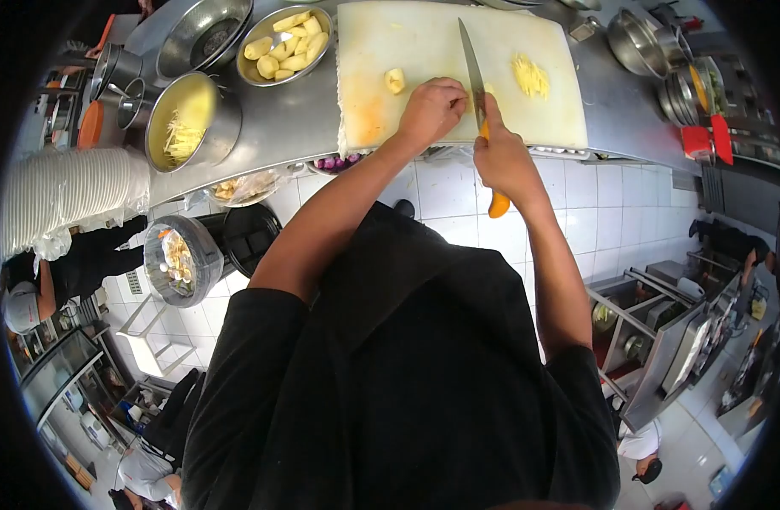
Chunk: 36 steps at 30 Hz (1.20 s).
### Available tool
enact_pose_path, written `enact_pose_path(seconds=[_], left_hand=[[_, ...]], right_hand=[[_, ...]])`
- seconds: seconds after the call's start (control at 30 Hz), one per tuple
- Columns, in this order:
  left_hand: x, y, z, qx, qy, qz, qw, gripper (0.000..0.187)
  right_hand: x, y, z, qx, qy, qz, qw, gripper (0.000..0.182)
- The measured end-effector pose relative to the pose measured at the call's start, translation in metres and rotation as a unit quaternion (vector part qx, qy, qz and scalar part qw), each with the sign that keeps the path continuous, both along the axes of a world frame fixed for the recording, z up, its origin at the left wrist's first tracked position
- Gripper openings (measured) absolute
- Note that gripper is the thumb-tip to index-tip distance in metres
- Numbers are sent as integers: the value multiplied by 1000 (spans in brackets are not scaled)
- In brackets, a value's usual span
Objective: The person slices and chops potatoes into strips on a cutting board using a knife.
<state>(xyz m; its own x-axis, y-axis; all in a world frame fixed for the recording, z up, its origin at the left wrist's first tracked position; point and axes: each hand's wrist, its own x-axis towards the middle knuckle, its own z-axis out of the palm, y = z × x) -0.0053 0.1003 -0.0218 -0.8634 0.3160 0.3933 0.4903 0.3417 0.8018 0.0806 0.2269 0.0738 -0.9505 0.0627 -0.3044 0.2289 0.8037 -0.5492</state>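
My right hand [504, 160] is wrapped round the orange handle of a kitchen knife [472, 59], its long blade pointing away over the white cutting board [441, 34]. Just left of the blade, my left hand [434, 110] rests on the board with fingers curled; whatever lies under the fingertips is hidden. A small yellow bit shows at the blade's right side. One peeled potato piece [395, 82] sits left of my left hand. To the right of the knife lies a small heap of pale yellow potato strips [531, 77].
Left of the board stand a metal bowl of peeled potatoes [294, 61], a pot [224, 127] with yellow strips and a colander [204, 38]. Stacked bowls [641, 47] and a red-handled item [707, 140] are at right. A lined waste bin [183, 259] stands below; other people are around.
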Motion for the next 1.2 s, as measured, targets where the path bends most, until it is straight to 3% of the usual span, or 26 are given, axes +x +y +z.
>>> enact_pose_path(seconds=[0.17,0.27,0.37,0.57,0.77,0.97,1.2], left_hand=[[-2,-2,-1,2,-6,-1,1000,12],[-4,1,-2,5,8,0,1000,12],[-1,0,-3,-8,18,4,1000,12],[-2,0,-3,1,9,0,1000,12],[-1,0,-2,0,18,5,1000,12],[-3,-1,-2,-1,10,7,1000,12],[-1,-1,-2,-6,13,3,1000,11]], right_hand=[[-17,2,-30,6,51,19,999,71],[-20,12,-34,-20,22,-6,1000,69],[-10,-1,25,-59,-72,-39,995,68],[-2,1,16,7,-38,-7,999,68],[-1,-3,12,1,-21,16,1000,70],[-19,0,-28,3,45,13,999,72],[-18,5,6,-30,-34,-4,999,72]])
